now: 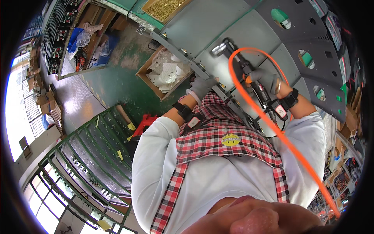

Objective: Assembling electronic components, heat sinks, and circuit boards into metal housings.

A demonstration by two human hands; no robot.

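My right hand, in a grey glove, is wrapped round the dark body of a long power driver. The tool's shiny head points away to the upper left, over a grey sheet-metal panel. An orange hose loops around the tool and runs down to the lower right. My left hand, also gloved in grey, is closed at a long dark metal rail along the panel's near edge. Its fingertips are partly hidden. Small brass-coloured fasteners sit along the rail.
A tray of small brass-coloured parts lies at the far edge. On the green floor left of the rail stands a cardboard box with white packing. Dark panels with oval cut-outs rise at right. A green rack stands at lower left.
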